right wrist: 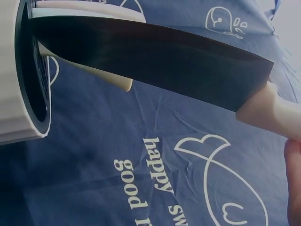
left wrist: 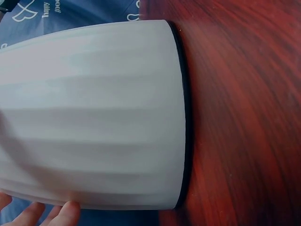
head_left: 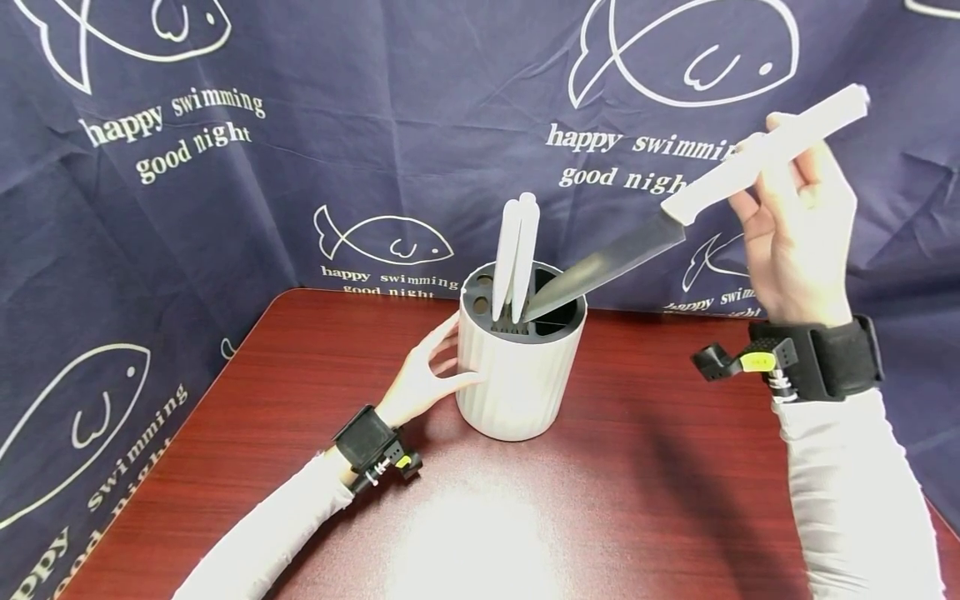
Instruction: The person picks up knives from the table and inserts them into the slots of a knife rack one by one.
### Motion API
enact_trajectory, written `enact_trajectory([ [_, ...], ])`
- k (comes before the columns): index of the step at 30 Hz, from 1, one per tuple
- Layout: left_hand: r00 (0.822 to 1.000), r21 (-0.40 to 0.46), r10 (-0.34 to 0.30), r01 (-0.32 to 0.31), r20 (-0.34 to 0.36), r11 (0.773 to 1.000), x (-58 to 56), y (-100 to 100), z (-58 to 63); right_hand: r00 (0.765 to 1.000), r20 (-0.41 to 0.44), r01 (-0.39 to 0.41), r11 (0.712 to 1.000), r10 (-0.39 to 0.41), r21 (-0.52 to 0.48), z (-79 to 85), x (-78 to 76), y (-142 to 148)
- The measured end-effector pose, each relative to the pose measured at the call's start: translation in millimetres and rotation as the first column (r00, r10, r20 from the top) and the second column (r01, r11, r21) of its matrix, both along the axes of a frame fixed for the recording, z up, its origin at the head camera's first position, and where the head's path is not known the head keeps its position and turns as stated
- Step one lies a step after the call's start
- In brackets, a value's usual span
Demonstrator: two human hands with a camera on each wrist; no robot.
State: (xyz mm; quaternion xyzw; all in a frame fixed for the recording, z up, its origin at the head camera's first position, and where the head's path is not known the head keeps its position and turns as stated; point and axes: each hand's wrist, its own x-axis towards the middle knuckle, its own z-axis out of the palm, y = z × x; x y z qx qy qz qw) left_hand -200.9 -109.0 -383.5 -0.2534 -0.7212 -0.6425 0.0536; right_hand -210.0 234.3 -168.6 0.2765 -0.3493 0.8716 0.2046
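In the head view a white ribbed knife block (head_left: 517, 383) with a black slotted top stands upright on the table. My left hand (head_left: 427, 375) holds its left side, thumb across the front and fingers towards the back; fingertips (left wrist: 68, 214) show at its edge in the left wrist view. Up at the right, my right hand (head_left: 806, 225) grips the white handle of a broad kitchen knife (head_left: 611, 262). The dark blade slants down left, its tip right over the block's top. White-handled knives (head_left: 517, 250) stand in the slots.
A reddish-brown wooden table (head_left: 285, 400) carries the block, with a bright glare near the front. Dark blue cloth (head_left: 420, 125) with white fish drawings and lettering hangs behind and to the left. Both wrists wear black straps with small cameras.
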Motion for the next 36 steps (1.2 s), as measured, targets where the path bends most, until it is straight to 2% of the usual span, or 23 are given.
enact_trajectory([
  [7,1.0,0.003,0.006,-0.006,-0.008,1.0,0.8,0.3,0.5,0.993,-0.055,0.107,0.991,-0.103,0.079,2.6,-0.8,-8.7],
  [14,1.0,0.003,-0.002,0.002,-0.002,1.0,0.8,0.1,-0.1,0.999,-0.021,0.035,0.998,-0.034,0.054,5.8,2.2,-10.1],
  [21,1.0,0.003,-0.002,0.002,-0.009,1.0,0.8,-0.1,-0.8,0.992,-0.063,0.115,0.989,-0.109,0.096,9.3,1.0,-16.6],
  [31,1.0,0.016,-0.008,0.009,-0.008,1.0,0.5,0.3,0.1,0.985,-0.086,0.162,0.978,-0.152,0.132,11.6,0.8,-21.2],
  [36,1.0,0.026,-0.013,0.013,-0.007,1.0,-0.3,0.4,-0.8,0.986,-0.085,0.151,0.98,-0.14,0.132,12.3,1.6,-21.5],
])
